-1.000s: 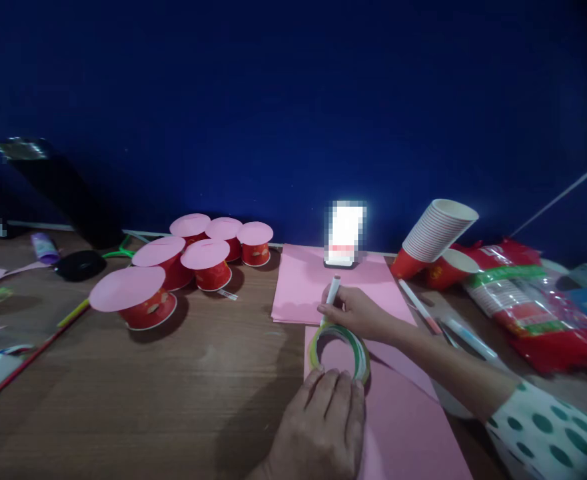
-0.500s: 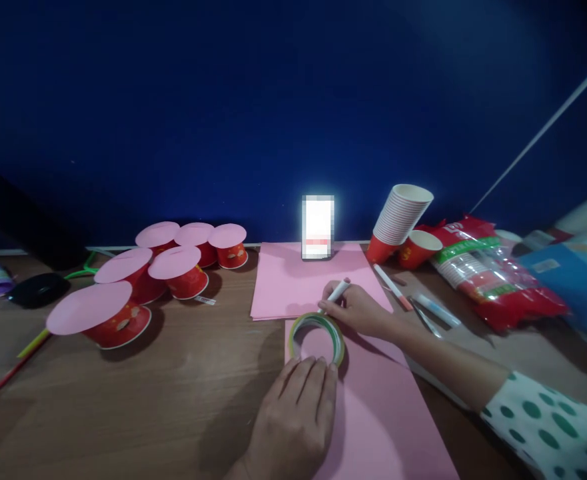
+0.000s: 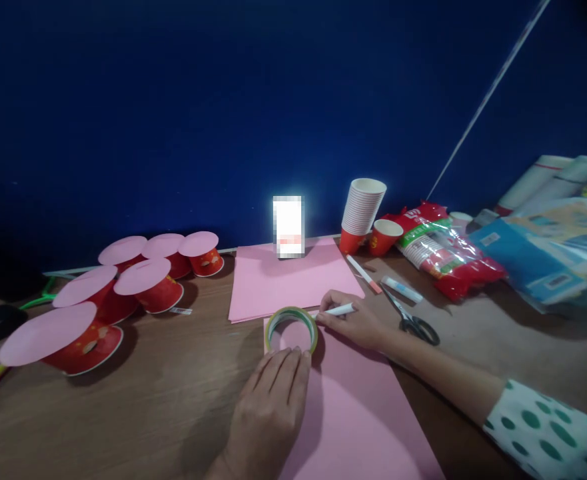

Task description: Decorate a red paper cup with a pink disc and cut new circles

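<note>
A roll of tape (image 3: 312, 328) with a yellow-green rim lies flat on the upper left corner of a pink paper sheet (image 3: 368, 413). The fingers of my left hand (image 3: 270, 403) are closed together over the roll's near edge, holding it. In my right hand (image 3: 358, 323) is a white marker (image 3: 341, 309), pinched between thumb and fingers. Its tip is at the right side of the roll, close to the paper. Any mark there is too small to make out.
Red paper cups topped with pink discs (image 3: 142, 275) stand at left. Behind the sheet lie more pink papers (image 3: 253, 287) with a bright phone (image 3: 288, 227). Stacked cups (image 3: 364, 210), another marker (image 3: 364, 275), scissors (image 3: 418, 329) and a red cup packet (image 3: 448, 250) are at right.
My right hand has brought the marker from above the roll's top right down along its right side, and the marker now lies flatter. My left hand stays on the roll. The view has turned right.
</note>
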### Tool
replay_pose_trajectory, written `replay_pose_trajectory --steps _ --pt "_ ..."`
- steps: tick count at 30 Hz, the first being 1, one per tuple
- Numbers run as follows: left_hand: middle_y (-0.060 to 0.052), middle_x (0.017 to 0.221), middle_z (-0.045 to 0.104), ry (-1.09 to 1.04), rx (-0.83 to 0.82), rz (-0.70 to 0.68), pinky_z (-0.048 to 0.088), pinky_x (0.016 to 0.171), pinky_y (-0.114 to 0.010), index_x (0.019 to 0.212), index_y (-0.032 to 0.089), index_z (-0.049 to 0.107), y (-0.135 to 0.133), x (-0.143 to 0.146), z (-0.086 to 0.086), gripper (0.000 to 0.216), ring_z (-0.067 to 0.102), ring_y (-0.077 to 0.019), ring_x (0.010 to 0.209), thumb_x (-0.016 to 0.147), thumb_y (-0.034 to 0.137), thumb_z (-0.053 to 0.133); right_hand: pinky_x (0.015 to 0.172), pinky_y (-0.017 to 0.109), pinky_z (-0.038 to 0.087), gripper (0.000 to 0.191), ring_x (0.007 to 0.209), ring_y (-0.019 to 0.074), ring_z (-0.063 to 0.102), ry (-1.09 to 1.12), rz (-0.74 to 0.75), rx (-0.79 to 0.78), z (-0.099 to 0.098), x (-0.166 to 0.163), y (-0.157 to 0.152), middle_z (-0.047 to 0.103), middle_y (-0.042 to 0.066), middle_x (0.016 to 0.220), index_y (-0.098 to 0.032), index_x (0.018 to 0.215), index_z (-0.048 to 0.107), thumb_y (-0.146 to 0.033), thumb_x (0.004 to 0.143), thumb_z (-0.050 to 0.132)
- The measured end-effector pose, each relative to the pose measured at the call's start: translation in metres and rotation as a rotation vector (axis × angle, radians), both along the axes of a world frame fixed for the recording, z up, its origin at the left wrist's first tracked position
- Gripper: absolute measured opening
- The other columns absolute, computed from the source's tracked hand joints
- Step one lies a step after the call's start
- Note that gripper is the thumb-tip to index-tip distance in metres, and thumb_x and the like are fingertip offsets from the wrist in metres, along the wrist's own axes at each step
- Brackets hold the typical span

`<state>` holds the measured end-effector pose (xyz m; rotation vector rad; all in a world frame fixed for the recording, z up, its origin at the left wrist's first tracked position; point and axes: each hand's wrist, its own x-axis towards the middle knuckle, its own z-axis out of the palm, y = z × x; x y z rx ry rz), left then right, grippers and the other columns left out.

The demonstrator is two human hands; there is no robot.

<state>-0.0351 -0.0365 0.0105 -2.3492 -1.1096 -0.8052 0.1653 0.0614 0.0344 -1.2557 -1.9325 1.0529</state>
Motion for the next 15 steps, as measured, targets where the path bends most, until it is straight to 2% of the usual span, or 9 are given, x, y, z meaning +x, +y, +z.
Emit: replay_pose_trajectory --steps 8,15 --pt "-0.012 0.104 0.071 0.022 0.027 -0.003 0.048 0.088 -0.039 0.109 0.007 0.065 0.001 0.000 0.000 0.036 0.065 -0.0246 0.096 0.092 0.002 0.033 0.051 0.021 0.033 0.014 0.056 0.0097 0.043 0.043 -0.004 0.000 -0.010 0.011 -0.015 0.053 -0.005 0.062 -0.018 0.079 0.056 -0.031 0.083 0.061" --pt "-0.011 0.103 0.071 0.033 0.029 0.003 0.048 0.087 -0.038 0.110 0.008 0.064 0.001 0.000 0.002 0.036 0.065 -0.0237 0.095 0.093 0.005 0.033 0.054 0.022 0.035 0.015 0.060 0.0105 0.045 -0.006 -0.028 0.043 0.000 0.012 -0.031 0.054 -0.004 0.064 -0.018 0.075 0.055 -0.029 0.083 0.061"
